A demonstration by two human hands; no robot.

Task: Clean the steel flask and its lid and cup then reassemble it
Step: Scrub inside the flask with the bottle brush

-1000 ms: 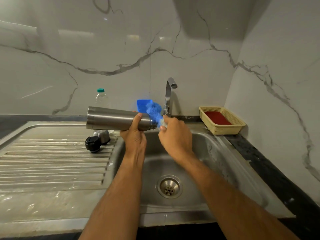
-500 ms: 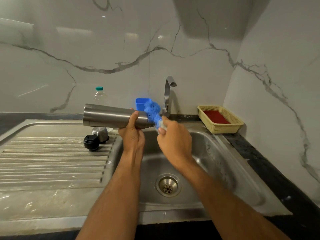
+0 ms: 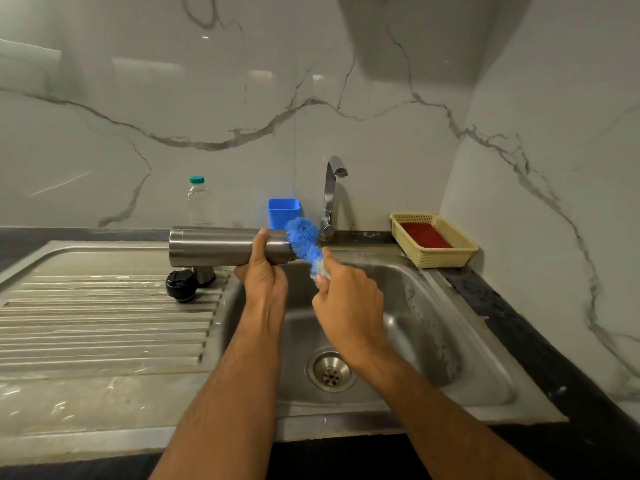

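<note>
The steel flask (image 3: 214,246) lies horizontal in the air above the sink's left edge, its mouth pointing right. My left hand (image 3: 265,271) grips it near the mouth end. My right hand (image 3: 341,299) holds the handle of a blue bottle brush (image 3: 303,239), whose bristles sit right at the flask's mouth. The black lid (image 3: 180,285) stands on the ribbed drainboard under the flask. Behind the lid, partly hidden, is the steel cup (image 3: 205,274).
The steel sink (image 3: 433,327) has a drain (image 3: 330,372) below my right forearm. A tap (image 3: 330,199) rises behind the brush. A blue cup (image 3: 284,212), a clear bottle (image 3: 200,202) and a yellow basket (image 3: 434,239) with something red line the back edge. The drainboard (image 3: 86,327) stretches left.
The brush has come out further from the flask's mouth, and my right hand has drawn back toward me. The flask stays level in my left hand.
</note>
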